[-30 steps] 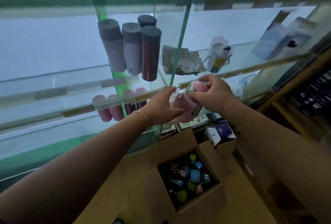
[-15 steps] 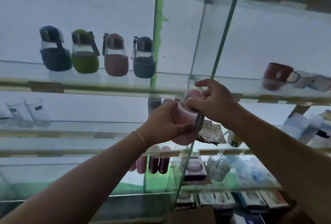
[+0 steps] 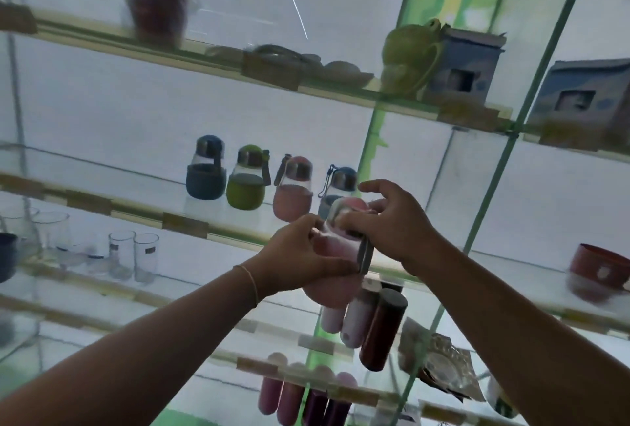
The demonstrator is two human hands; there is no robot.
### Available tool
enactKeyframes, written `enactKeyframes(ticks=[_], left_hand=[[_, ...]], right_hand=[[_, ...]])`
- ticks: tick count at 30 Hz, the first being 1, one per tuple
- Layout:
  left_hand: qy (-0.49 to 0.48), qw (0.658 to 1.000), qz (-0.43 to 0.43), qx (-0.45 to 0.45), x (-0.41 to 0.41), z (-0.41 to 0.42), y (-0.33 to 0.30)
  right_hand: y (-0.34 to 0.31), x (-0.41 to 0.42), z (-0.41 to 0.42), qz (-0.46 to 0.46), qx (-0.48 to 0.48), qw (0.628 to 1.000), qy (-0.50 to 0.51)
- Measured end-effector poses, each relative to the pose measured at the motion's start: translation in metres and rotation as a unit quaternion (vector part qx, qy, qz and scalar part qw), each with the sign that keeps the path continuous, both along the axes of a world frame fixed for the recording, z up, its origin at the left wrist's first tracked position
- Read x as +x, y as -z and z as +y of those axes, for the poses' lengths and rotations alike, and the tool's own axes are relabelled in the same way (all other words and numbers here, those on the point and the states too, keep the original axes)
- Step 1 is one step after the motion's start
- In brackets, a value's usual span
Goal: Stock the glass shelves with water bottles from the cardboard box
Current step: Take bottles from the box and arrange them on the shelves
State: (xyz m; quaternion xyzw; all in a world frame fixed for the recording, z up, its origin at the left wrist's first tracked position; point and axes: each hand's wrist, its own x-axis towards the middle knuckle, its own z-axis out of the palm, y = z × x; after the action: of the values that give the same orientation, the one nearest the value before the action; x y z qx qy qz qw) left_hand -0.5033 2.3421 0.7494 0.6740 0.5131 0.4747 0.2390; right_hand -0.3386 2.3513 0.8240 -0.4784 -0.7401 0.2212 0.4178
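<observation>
A pink water bottle (image 3: 335, 255) with a clear upper part and a grey strap is held up in front of the glass shelves. My left hand (image 3: 300, 262) wraps its pink lower body. My right hand (image 3: 392, 224) grips its top and cap. Just behind it, a glass shelf (image 3: 102, 200) carries a row of similar bottles: dark blue (image 3: 205, 175), green (image 3: 246, 180), pink (image 3: 294, 188) and a blue one (image 3: 339, 183) partly hidden by the held bottle. The cardboard box is out of view.
Drinking glasses (image 3: 133, 255) stand on the shelf at lower left. Tall flasks (image 3: 371, 326) sit below my hands. A red bowl (image 3: 600, 269) is at right. The upper shelf holds a dark cup (image 3: 156, 3), a green teapot (image 3: 409, 57) and blue boxes (image 3: 467, 64).
The view has tilted upward, away from the cardboard box, to the higher shelves. Both hands have lifted the pink bottle to the level of the row of small bottles.
</observation>
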Motion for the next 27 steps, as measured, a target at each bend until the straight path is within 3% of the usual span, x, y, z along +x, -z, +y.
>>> enactKeyframes(ticks=[8,27], left_hand=[[-0.059,0.995,-0.025,0.074,-0.077,0.013,-0.022],[-0.149,0.984,-0.068,0.071,-0.293,0.059,-0.038]], right_hand=[[-0.024,-0.078,0.013,0.027,0.019,0.998,-0.048],[-0.010,-0.237,0.050,0.048,-0.030,0.998,-0.028]])
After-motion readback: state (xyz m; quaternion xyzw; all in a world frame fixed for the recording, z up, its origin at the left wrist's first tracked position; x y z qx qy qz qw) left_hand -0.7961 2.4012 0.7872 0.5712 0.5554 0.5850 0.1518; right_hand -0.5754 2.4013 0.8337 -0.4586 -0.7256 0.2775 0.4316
